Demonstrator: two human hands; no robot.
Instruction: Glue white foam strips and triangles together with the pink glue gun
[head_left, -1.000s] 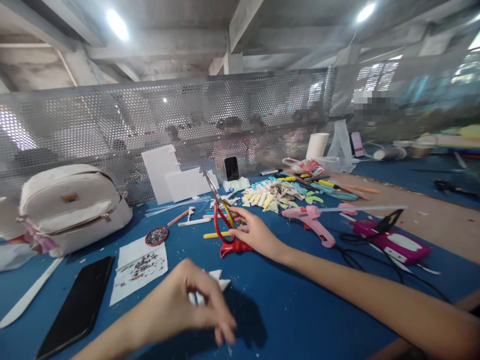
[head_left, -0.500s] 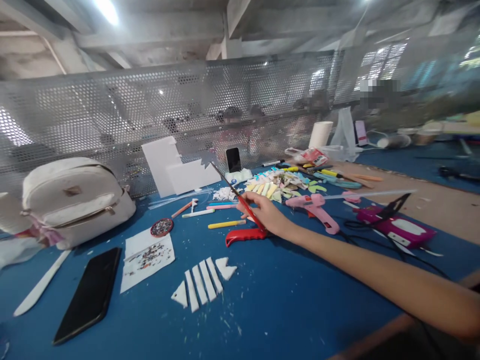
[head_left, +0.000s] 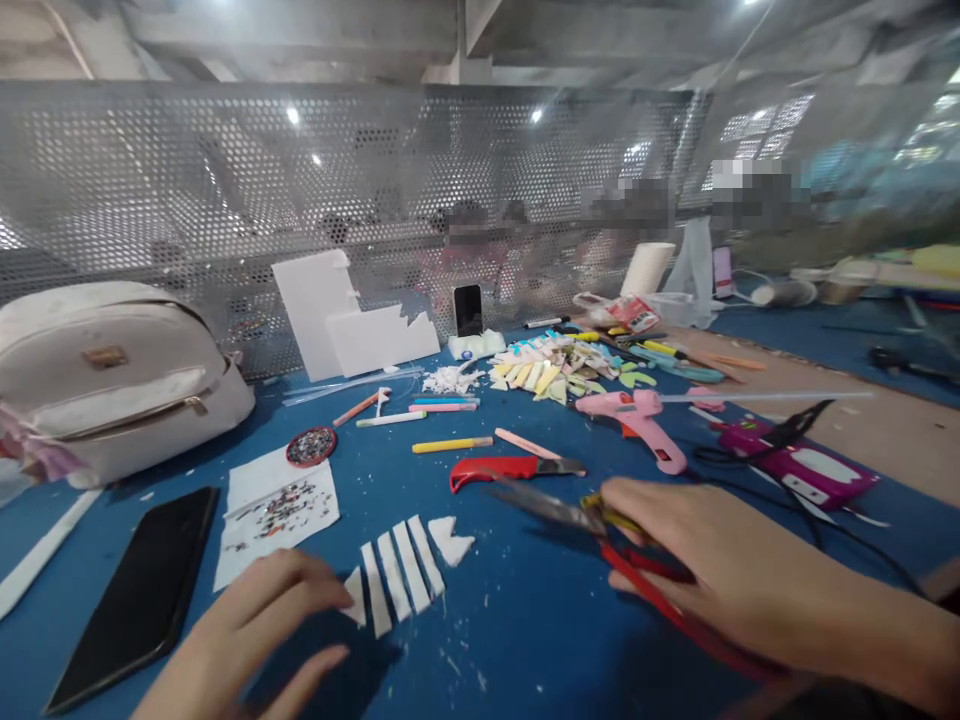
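scissors (head_left: 622,567) in hand, white fish (head_left: 413,568) laid out in pieces

from my end, the right hand (head_left: 690,530) at four o'clock grips the scissors, blades pointing toward nine; the left hand (head_left: 255,620), between seven and eight, is loosely open. at seven lies the fish: four strips, notched tail (head_left: 450,541) and triangular head (head_left: 356,598), the last close to the left fingertips; i can't tell if they touch. i judge shaping and ordering done; gaps part the pieces, so nothing is joined.
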